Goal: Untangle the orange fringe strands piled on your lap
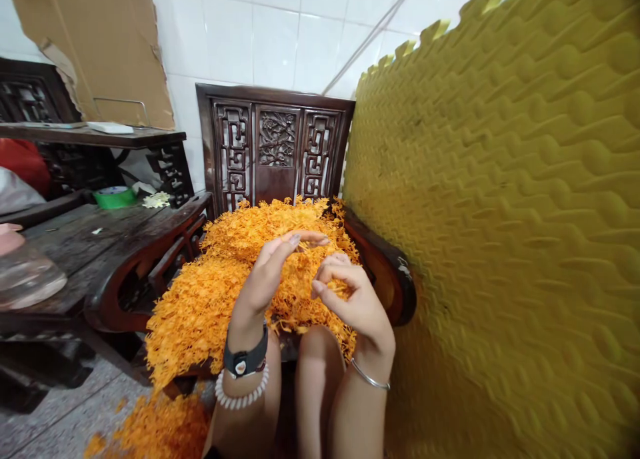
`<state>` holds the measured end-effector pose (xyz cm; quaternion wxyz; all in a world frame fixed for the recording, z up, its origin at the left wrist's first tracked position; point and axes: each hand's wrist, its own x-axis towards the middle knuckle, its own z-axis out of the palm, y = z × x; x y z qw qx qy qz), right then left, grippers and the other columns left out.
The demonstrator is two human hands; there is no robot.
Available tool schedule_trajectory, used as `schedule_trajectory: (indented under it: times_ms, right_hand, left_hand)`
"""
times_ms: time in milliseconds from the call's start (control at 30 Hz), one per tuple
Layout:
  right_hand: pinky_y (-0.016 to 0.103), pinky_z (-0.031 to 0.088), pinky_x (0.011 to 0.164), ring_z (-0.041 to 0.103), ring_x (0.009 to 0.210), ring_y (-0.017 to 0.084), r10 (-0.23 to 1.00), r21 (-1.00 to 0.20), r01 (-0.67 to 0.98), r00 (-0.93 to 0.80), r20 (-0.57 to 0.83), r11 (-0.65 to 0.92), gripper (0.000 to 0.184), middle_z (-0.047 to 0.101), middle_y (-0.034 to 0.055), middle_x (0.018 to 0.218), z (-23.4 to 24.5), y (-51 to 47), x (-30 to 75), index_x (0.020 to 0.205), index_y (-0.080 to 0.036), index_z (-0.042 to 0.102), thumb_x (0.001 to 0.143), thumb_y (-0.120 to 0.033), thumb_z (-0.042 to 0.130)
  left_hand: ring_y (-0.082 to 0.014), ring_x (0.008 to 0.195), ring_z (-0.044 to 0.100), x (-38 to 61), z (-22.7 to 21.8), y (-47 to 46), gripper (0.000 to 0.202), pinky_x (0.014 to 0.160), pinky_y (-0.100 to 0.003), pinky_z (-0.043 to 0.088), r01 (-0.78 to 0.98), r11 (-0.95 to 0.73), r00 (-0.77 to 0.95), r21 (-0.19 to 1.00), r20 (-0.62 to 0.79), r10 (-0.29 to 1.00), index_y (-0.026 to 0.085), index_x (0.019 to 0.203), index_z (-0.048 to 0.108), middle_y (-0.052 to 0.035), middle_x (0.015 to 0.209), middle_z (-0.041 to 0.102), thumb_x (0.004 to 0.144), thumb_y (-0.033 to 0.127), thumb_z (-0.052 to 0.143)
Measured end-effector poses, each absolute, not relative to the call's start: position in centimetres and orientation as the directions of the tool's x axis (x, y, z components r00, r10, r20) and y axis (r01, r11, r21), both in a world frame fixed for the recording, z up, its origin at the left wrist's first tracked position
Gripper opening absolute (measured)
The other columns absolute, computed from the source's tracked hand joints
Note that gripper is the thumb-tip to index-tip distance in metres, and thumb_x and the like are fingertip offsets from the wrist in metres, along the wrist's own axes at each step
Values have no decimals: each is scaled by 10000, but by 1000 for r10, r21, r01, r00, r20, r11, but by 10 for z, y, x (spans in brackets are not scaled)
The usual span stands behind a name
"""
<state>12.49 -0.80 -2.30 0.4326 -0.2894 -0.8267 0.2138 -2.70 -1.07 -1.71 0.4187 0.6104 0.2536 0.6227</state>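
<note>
A big heap of small, frilly orange pieces, like artificial flower parts, covers the seat of a dark carved wooden chair. My left hand is held over the heap, its fingers stretched out to the right and the thumb raised apart from them. Close by on the right, my right hand is closed, with thumb and forefinger pinched together. Whatever lies in that pinch is too small to make out. The two hands do not touch. A dark band and a white coil circle my left wrist; a thin bangle is on the right.
More orange pieces lie on the floor at lower left. A tall yellow foam mat stands along the right. On the dark table at left are a green tape roll and a clear container. Cardboard stands behind.
</note>
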Motion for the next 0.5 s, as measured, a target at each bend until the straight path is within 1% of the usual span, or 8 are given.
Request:
schedule_trajectory:
  times_ms: [33, 67, 167, 200, 267, 367, 433, 500]
  right_hand:
    - [369, 354, 804, 501, 736, 162, 686, -612, 326, -456, 567, 721, 87, 572, 4, 690, -23, -8, 125, 673, -200, 555, 759, -214, 556]
    - [368, 363, 830, 512, 812, 173, 703, -624, 338, -451, 549, 705, 36, 589, 17, 792, -24, -8, 124, 786, -206, 566, 751, -212, 574]
    - [363, 371, 916, 507, 982, 186, 700, -691, 234, -475, 533, 684, 339, 571, 48, 1045, -26, -6, 122, 1052, -228, 515, 733, -256, 627]
    - [359, 373, 932, 507, 1009, 186, 690, -722, 166, -495, 529, 672, 378, 560, 52, 1094, -27, -5, 120, 1091, -234, 501, 738, -284, 627]
    - [356, 378, 950, 523, 1021, 178, 688, -790, 18, -503, 523, 613, 340, 550, 55, 1144, -29, -3, 115, 1113, -244, 499, 795, -353, 550]
    - [369, 414, 907, 586, 904, 161, 765, -879, -153, -440, 470, 452, 300, 580, 54, 1102, -30, 1, 105, 1075, -246, 513, 879, -413, 357]
    - [363, 443, 846, 606, 789, 147, 817, -912, -194, -405, 411, 362, 269, 619, 45, 996, -31, 3, 98, 1023, -234, 517, 881, -401, 362]
    - [344, 455, 789, 600, 715, 141, 847, -928, -171, -381, 371, 330, 234, 638, 30, 858, -31, 4, 94, 945, -216, 543, 864, -394, 413]
  left_hand:
    - [-185, 1060, 552, -29, -18, -11, 348, 1003, -353, 342, -215, -522, 85, 825, 548, 832, 161, 982, 654, -54, 1052, 656, 881, 253, 334]
    - [-185, 1081, 541, -30, -19, -11, 350, 1017, -355, 327, -212, -525, 76, 825, 549, 832, 161, 989, 655, -52, 1069, 651, 877, 240, 332]
    - [-182, 1137, 505, -33, -21, -10, 351, 1051, -347, 281, -207, -536, 66, 818, 559, 827, 171, 1011, 659, -42, 1114, 639, 867, 232, 345]
    - [-181, 1149, 497, -33, -21, -10, 353, 1057, -344, 272, -216, -537, 72, 815, 562, 824, 174, 1018, 660, -39, 1128, 634, 863, 230, 348]
    - [-181, 1167, 484, -34, -21, -10, 362, 1062, -341, 265, -257, -528, 84, 809, 563, 822, 176, 1029, 661, -40, 1152, 625, 851, 222, 349]
    - [-188, 1181, 473, -36, -20, -9, 367, 1058, -345, 270, -334, -494, 71, 803, 544, 836, 179, 998, 676, -42, 1150, 626, 823, 232, 358]
    - [-203, 1185, 469, -38, -23, -6, 371, 1045, -359, 288, -381, -458, 83, 803, 523, 848, 174, 932, 697, -53, 1125, 639, 806, 266, 360]
    - [-223, 1163, 485, -43, -29, -3, 340, 1018, -375, 321, -414, -423, 78, 806, 495, 866, 169, 833, 710, -64, 1075, 659, 780, 289, 396]
